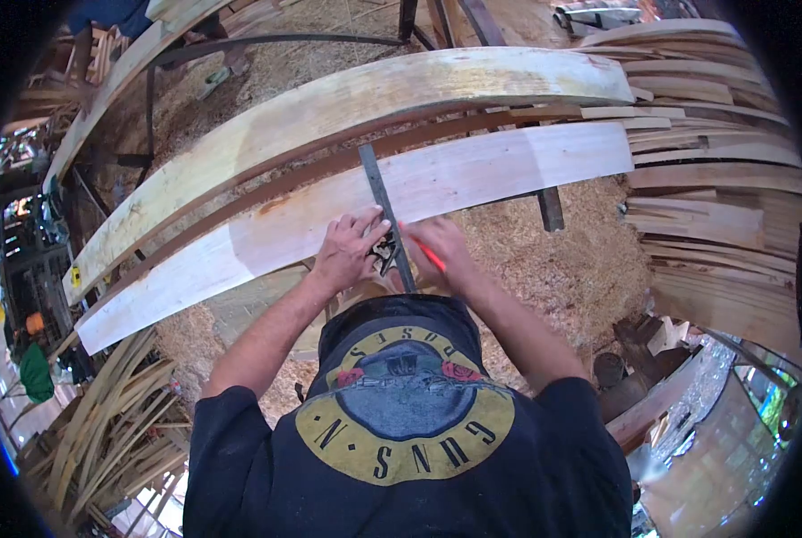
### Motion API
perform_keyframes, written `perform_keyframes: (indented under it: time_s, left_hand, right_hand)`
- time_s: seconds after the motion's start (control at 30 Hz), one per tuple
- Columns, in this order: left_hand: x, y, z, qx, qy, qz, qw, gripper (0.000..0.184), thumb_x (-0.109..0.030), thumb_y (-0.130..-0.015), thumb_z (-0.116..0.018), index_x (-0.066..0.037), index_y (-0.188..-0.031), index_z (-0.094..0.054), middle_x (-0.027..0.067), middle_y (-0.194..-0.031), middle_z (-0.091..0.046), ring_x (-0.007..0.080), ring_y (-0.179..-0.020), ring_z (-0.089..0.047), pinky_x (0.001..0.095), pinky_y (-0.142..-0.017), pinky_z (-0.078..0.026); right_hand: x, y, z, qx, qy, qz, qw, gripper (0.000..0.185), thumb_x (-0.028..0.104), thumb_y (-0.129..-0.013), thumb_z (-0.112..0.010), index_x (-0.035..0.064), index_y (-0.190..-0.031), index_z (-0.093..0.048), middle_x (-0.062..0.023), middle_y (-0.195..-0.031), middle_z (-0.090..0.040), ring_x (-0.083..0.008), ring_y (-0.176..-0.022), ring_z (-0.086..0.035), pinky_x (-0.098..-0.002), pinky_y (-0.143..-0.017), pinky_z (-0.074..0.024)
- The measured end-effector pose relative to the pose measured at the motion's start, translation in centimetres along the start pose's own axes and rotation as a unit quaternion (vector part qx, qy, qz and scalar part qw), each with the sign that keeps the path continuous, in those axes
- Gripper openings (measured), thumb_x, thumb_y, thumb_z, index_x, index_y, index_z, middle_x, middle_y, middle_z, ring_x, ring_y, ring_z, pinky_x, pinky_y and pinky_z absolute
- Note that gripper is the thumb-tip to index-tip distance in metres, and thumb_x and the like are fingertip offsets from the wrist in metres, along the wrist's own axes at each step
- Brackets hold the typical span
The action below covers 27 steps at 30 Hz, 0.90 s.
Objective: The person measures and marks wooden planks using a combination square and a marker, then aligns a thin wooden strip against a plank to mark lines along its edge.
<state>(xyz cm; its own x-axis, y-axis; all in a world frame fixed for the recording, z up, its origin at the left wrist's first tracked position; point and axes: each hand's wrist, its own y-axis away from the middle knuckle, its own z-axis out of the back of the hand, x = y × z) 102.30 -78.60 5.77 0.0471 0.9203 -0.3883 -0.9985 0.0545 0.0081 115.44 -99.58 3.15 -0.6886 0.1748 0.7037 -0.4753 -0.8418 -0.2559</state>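
Head-camera view, looking down past a person's dark T-shirt (405, 439), printed with a yellow ring of lettering, to two bare hands at work on a long, gently curved wooden plank (482, 170). The plank runs across the middle of the scene, just beyond the person's waist, its pale face turned up. Across it, from far edge to near edge, lies the straight blade of a combination square (382, 193), whose near end sticks out toward the shirt. The left hand (340, 251) grips the square at the plank's near edge, fingers bent around its dark head and fingertips against the blade. The right hand (441, 253) is closed around a red pencil (432, 258), its tip beside the blade's right side; whether it touches the wood is too small to tell. Beyond the plank, roughly parallel, is a second curved plank (329, 108), thicker-looking and yellower. Wood shavings (589, 247) cover the floor. At right, curved boards (715, 175) lie stacked; at lower left, thin wooden strips (105, 430) are heaped. Another person's blue clothing (118, 16) shows at the top left.
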Motion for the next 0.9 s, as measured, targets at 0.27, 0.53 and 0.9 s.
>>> perform_keyframes:
  time_s: [0.27,0.53,0.9]
  left_hand:
    - [-0.3,0.1,-0.1,-0.006,0.009,-0.005,1.000,0.069,-0.017,-0.066,-0.081,-0.012,-0.133,-0.062,0.0114,-0.148,-0.051,0.0312,-0.110,-0.056,0.0445,-0.093,-0.047]
    - [-0.2,0.3,-0.8,-0.014,0.012,0.000,1.000,0.057,-0.017,-0.067,-0.080,-0.008,-0.121,-0.063,0.0122,-0.149,-0.052,0.0315,-0.106,-0.057,0.0442,-0.092,-0.047]
    - [-1.2,-0.5,-1.1,-0.025,-0.007,-0.012,1.000,0.062,-0.017,-0.069,-0.079,-0.009,-0.128,-0.060,0.0104,-0.149,-0.051,0.0302,-0.104,-0.056,0.0429,-0.089,-0.048]
  right_hand:
    - [2.5,7.6,3.3,-0.056,-0.123,-0.261,0.956,0.014,0.014,-0.089,-0.066,0.0058,-0.098,-0.073,-0.0148,-0.093,-0.073,-0.0319,-0.086,-0.072,-0.0396,-0.078,-0.0556]
    - [1.3,6.1,3.3,-0.110,-0.118,-0.289,0.944,0.020,0.018,-0.093,-0.064,0.0043,-0.104,-0.073,-0.0158,-0.092,-0.074,-0.0309,-0.086,-0.073,-0.0391,-0.076,-0.0569]
    - [0.7,6.2,2.6,-0.097,-0.157,-0.312,0.932,0.030,0.025,-0.093,-0.063,0.0013,-0.109,-0.073,-0.0162,-0.098,-0.074,-0.0264,-0.091,-0.072,-0.0377,-0.082,-0.0560]
